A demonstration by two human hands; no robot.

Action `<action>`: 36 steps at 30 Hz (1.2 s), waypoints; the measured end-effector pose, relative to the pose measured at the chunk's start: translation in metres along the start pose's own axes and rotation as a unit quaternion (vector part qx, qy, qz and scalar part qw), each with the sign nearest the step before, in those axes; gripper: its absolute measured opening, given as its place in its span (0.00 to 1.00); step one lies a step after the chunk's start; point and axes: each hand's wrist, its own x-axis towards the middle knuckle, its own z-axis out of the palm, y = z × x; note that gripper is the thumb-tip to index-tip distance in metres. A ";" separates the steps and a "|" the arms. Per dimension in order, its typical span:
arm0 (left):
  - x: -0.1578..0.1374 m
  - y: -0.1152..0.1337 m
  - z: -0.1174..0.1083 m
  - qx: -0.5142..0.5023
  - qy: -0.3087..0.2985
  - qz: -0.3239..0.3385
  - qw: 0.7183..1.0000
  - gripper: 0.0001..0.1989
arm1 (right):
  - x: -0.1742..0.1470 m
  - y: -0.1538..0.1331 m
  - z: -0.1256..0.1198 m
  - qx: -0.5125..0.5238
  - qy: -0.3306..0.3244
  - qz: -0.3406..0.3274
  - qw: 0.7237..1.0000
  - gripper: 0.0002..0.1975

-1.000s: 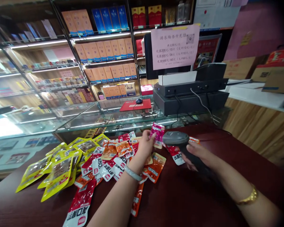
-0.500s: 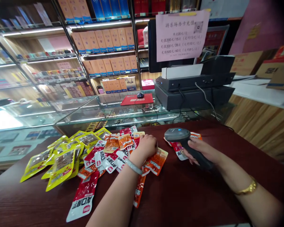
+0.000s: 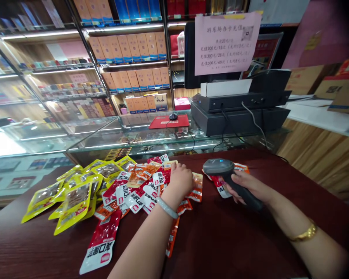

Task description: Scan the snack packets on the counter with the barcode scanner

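My right hand [image 3: 246, 187] is wrapped round the handle of a dark grey barcode scanner [image 3: 219, 167], whose top shows a small blue light. Beneath the scanner lie a red-and-white snack packet [image 3: 222, 190] and an orange one [image 3: 241, 167]. My left hand [image 3: 180, 180], fingers curled down, grips at a snack packet [image 3: 171, 164] in the pile; the fingertips are partly hidden. Red-and-white packets [image 3: 135, 201] and orange packets [image 3: 196, 190] lie around and under this hand. One long red-and-white packet [image 3: 100, 244] rests nearer to me.
Several yellow snack bags [image 3: 75, 197] are heaped at the left of the dark red table [image 3: 221, 240]. Beyond it stands a glass counter [image 3: 104, 135] with a red mouse pad [image 3: 159, 121], a mouse [image 3: 173, 116] and a black cash drawer [image 3: 238, 118]. A pink sign [image 3: 225, 44] hangs on the monitor.
My left hand has shifted slightly up and left over the pile, and orange packets beside it have moved. A red-and-white packet shows more at its left. The scanner hand has barely moved.
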 end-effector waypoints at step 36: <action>0.019 0.010 0.015 -0.376 0.078 -0.065 0.921 0.23 | 0.001 0.001 0.002 -0.035 0.045 -0.010 0.998 0.21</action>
